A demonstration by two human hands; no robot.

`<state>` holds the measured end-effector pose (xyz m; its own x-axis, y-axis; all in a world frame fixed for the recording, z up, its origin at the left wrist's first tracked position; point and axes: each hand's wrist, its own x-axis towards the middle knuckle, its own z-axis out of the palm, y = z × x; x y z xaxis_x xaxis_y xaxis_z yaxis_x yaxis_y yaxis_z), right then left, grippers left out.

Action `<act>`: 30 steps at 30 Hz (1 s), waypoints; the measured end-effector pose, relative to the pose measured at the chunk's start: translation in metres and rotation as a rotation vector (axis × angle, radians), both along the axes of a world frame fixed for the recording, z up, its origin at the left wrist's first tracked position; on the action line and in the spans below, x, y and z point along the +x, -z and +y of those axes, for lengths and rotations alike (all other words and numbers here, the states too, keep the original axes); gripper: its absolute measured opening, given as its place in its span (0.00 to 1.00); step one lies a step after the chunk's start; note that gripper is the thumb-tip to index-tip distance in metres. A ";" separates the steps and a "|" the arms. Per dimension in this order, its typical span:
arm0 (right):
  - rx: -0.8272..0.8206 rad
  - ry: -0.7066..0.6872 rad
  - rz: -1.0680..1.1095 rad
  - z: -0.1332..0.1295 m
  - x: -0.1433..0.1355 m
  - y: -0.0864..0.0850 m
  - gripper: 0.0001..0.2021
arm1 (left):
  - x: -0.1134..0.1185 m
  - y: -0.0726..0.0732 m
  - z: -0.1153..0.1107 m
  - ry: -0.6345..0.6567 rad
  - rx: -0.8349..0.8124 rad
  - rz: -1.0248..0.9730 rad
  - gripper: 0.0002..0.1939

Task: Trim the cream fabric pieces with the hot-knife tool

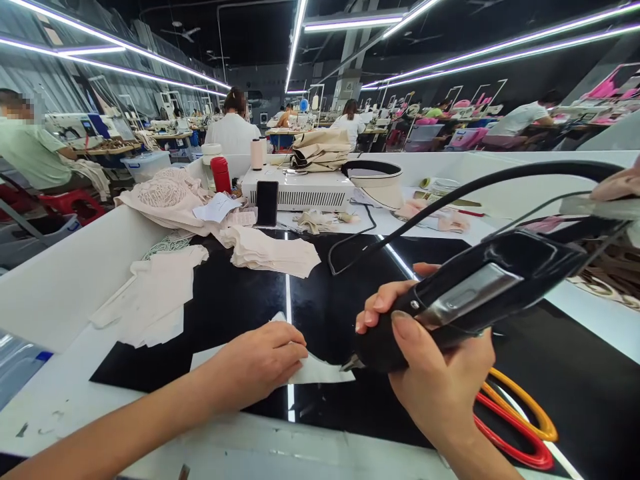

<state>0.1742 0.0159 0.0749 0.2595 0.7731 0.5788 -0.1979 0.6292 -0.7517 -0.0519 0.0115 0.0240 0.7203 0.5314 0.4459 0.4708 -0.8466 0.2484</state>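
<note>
My right hand (435, 360) is wrapped round a black corded hand tool (480, 287) with a bare metal panel on its side. The tool's small metal tip (352, 364) points left and meets the right end of a white fabric piece (325, 372), or hovers just over it; which of the two I cannot tell. My left hand (260, 363) presses on that piece, fingers bent together, hiding its middle. The piece lies on a glossy black board (240, 300). Orange and red scissor-like handles (537, 427) rest right of my right wrist; their blades are hidden.
Pale fabric stacks lie at the board's back (275, 252) and left (155, 293). Behind stand a phone (267, 203), a white vented box (300, 193), a red bottle (221, 175) and a visor (377, 183). The tool's black cable (430, 213) arches across the right. Several people sit at sewing machines beyond.
</note>
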 end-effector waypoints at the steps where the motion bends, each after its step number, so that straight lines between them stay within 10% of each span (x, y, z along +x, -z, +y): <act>1: -0.003 -0.004 0.001 0.000 0.000 0.000 0.20 | 0.003 -0.001 -0.001 -0.001 -0.014 0.002 0.08; 30: -0.039 -0.047 0.061 0.002 -0.022 0.000 0.24 | 0.003 0.013 -0.022 -0.038 -0.077 0.015 0.14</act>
<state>0.1517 0.0176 0.0748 0.2567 0.8068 0.5321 -0.2727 0.5886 -0.7610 -0.0488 -0.0108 0.0112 0.7056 0.5903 0.3921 0.5059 -0.8070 0.3045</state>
